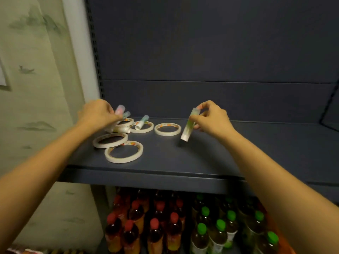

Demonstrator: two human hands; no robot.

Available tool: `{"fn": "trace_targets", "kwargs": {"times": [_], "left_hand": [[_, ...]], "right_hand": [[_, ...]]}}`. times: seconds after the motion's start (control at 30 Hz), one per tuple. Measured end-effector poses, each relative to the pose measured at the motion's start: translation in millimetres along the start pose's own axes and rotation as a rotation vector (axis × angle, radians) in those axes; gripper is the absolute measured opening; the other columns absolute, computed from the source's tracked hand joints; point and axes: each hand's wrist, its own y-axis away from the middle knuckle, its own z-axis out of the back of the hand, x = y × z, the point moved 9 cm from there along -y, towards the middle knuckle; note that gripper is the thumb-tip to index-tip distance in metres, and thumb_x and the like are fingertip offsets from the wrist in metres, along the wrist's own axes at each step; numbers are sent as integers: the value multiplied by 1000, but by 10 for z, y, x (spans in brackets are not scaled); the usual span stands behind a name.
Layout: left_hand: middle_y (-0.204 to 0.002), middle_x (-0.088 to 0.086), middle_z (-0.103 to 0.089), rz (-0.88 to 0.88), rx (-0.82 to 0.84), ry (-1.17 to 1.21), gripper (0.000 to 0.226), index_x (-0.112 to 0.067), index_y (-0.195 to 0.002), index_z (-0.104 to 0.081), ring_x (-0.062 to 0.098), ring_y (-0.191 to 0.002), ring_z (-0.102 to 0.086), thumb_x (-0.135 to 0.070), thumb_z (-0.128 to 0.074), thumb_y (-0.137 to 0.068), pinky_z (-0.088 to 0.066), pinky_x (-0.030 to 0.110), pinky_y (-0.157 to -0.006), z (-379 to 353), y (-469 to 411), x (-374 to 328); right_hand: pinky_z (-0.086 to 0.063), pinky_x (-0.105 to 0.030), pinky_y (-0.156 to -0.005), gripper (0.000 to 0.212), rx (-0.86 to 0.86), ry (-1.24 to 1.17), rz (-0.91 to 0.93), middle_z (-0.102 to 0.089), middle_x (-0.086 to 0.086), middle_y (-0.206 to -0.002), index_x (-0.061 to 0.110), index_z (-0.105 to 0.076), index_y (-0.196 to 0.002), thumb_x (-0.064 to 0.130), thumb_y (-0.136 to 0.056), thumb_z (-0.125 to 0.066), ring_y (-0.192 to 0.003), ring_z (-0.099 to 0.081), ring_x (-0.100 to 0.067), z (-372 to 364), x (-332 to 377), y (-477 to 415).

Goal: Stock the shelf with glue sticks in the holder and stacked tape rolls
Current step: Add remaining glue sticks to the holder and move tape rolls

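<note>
Right hand (211, 116): pinches green glue stick (189, 125), tilted above shelf (238, 153).
Left hand (97, 112): grips pink glue stick (120, 109) over tape rolls (123, 152).

The left hand (97, 114) is blurred and covers the lower ends of two glue sticks (120, 110) — bottles (156, 230) cut off below.

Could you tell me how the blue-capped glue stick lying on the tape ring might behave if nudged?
The blue-capped white glue stick is a smooth cylinder, so it would probably roll. It lies across a thin white tape ring, so it may slip off.
</note>
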Motion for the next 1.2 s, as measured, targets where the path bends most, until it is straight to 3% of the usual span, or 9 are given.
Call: {"fn": "trace_targets", "kwargs": {"times": [0.07, 0.13, 0.23, 0.37, 0.47, 0.6, 0.73, 0.97, 1.2], "left_hand": [[-73, 15, -68, -55, -58, 141, 42, -6, -72, -68, 30, -75, -62, -45, -61, -85, -50, 39, -78, 136, 61, -356], [-68, 8, -66, -121, -65, 320, 23, -12, -73, -66, 12, -61, -63, -33, -68, -82, -51, 34, -76, 140, 164, -807], [-62, 1, -64, -175, 45, 581, 12, -18, -70, -64, -5, -39, -56, -14, -73, -77, -54, 16, -55, -111, 453, -1584], [-73, 17, -67, -265, 212, 684, 10, -12, -75, -64, 8, -53, -63, -5, -71, -77, -52, 8, -51, -567, 956, -2686], [-75, 14, -70, -348, 297, 705, 10, -10, -80, -64, 12, -57, -65, -5, -71, -76, -53, 10, -52, -835, 1362, -3473], [-81, 8, -70, -490, 342, 667, 11, -9, -85, -67, 24, -68, -68, -15, -73, -78, -56, 28, -70, -1097, 1868, -4416], [-87, 5, -66, -590, 349, 629, 19, -6, -94, -66, 13, -62, -64, -17, -71, -80, -52, 18, -62, -1279, 2202, -5181], [-93, 3, -67, -694, 410, 543, 26, -17, -95, -57, 26, -79, -68, -24, -71, -75, -55, 45, -82, -1597, 2513, -6180], [-96, -1, -68, -737, 398, 431, 27, -20, -100, -59, 25, -90, -64, -32, -67, -78, -52, 38, -80, -2050, 2473, -6846]], "right_hand": [[-55, -46, -86, 18, -60, -31, -23, -68, -4, -79, 22, -51, -89, 19, -78, -65, -84, -70, -26, 396, -188, 87], [-55, -46, -86, 18, -108, -45, -42, -66, 0, -73, 23, -50, -86, 18, -76, -65, -83, -70, -26, 801, -377, 212], [-55, -46, -86, 21, -139, 5, -84, -67, -1, -74, 20, -51, -92, 19, -78, -66, -84, -70, -24, 1421, -687, 447], [-55, -49, -83, 21, -208, 59, -130, -70, -6, -80, 24, -49, -86, 19, -77, -67, -86, -70, -27, 2367, -1095, 786], [-56, -48, -82, 26, -257, 123, -165, -70, -11, -89, 28, -44, -80, 19, -77, -69, -86, -70, -29, 3069, -1429, 1059], [-53, -49, -85, 28, -363, 170, -218, -69, -9, -85, 30, -43, -77, 22, -77, -69, -88, -68, -30, 3939, -1813, 1438], [-52, -50, -87, 29, -472, 193, -261, -69, -10, -85, 30, -43, -75, 21, -76, -71, -90, -67, -32, 4621, -2128, 1753], [-54, -50, -84, 29, -576, 171, -270, -68, -6, -80, 30, -44, -78, 20, -78, -71, -86, -68, -29, 5353, -2589, 1972], [-54, -48, -84, 30, -577, 224, -231, -66, -6, -79, 30, -44, -78, 20, -79, -72, -86, -67, -30, 5749, -2874, 1681]]}}
